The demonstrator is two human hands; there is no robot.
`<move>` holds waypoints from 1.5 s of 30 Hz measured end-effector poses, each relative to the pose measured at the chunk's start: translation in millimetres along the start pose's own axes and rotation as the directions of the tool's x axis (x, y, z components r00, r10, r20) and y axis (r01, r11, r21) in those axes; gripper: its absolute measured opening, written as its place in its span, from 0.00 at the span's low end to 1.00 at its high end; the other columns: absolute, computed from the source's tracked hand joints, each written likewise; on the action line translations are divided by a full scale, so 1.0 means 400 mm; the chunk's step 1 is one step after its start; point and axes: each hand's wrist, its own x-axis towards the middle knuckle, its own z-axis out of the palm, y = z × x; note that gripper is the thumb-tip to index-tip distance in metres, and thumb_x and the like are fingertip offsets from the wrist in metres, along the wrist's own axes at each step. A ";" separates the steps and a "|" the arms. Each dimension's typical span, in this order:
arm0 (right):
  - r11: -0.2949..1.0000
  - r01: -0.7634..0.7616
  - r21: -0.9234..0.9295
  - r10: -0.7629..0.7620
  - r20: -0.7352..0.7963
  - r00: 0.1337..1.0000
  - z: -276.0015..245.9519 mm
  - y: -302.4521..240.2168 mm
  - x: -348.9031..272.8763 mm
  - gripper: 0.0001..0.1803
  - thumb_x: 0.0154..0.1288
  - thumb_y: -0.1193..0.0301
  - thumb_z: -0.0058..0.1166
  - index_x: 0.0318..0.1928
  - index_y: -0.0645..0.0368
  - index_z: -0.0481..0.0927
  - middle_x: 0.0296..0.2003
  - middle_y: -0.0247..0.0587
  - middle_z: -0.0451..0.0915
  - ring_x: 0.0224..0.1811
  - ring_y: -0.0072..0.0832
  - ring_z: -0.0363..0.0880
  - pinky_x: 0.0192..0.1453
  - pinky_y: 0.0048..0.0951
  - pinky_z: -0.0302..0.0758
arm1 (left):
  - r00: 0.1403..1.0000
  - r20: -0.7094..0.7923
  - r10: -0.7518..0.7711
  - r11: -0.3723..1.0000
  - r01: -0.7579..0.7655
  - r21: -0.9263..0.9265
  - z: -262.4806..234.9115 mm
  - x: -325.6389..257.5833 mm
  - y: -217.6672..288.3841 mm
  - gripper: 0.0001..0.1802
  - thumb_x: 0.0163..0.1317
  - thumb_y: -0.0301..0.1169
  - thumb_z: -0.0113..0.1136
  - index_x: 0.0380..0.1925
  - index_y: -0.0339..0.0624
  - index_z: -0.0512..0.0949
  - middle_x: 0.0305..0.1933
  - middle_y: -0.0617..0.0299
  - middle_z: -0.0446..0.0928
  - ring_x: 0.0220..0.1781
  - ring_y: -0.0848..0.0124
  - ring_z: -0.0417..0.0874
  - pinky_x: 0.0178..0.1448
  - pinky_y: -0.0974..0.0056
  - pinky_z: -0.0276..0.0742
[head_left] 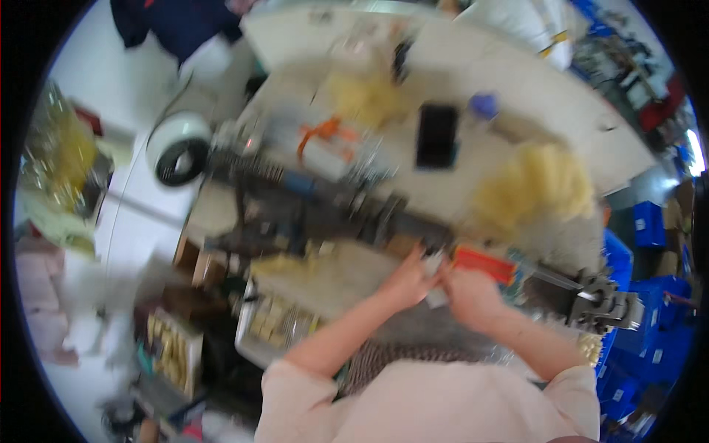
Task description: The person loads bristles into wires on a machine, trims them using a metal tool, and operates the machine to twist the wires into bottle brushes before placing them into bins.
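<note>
My left hand and my right hand meet over the bench's front part, fingers bent inward. Between their fingertips is a small whitish piece, too blurred for me to tell its kind. My left hand's fingers are closed on it. The right hand's fingers are also closed, pressed near the same piece, but what they hold is hidden. Just beyond my right hand lies a red-orange box-like object. A long dark metal bench machine runs behind the hands.
Metal fittings stand at the machine's right end. Pale yellow bundles, a black phone-like slab and a purple lump lie farther back. A white tray of pale blocks is front left; blue bins stand right.
</note>
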 end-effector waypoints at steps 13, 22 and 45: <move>0.998 0.061 0.015 -0.043 -0.539 0.841 0.000 0.107 -0.124 0.20 0.57 0.69 0.51 0.52 0.53 0.72 0.43 0.37 0.74 0.42 0.35 0.74 0.44 0.35 0.67 | 0.679 -0.192 -0.708 0.450 0.225 -0.864 -0.265 -0.223 -0.176 0.25 0.63 0.49 0.47 0.41 0.34 0.72 0.30 0.61 0.71 0.34 0.71 0.77 0.37 0.64 0.75; 0.968 -0.157 -0.197 0.028 -0.538 0.843 0.027 0.146 -0.131 0.24 0.49 0.70 0.54 0.51 0.54 0.71 0.46 0.40 0.72 0.46 0.36 0.73 0.47 0.38 0.67 | 0.634 -0.180 -0.752 0.447 0.291 -0.846 -0.267 -0.232 -0.152 0.21 0.62 0.47 0.50 0.36 0.37 0.73 0.26 0.67 0.69 0.28 0.74 0.75 0.33 0.66 0.73; 0.686 0.110 0.720 0.386 -0.487 0.783 -0.153 0.249 -0.324 0.15 0.60 0.80 0.49 0.48 0.65 0.72 0.39 0.39 0.74 0.38 0.22 0.72 0.45 0.22 0.69 | 0.721 0.628 -0.292 0.599 0.650 -0.468 -0.021 0.006 0.218 0.12 0.64 0.34 0.48 0.34 0.35 0.72 0.28 0.65 0.69 0.28 0.76 0.69 0.32 0.70 0.67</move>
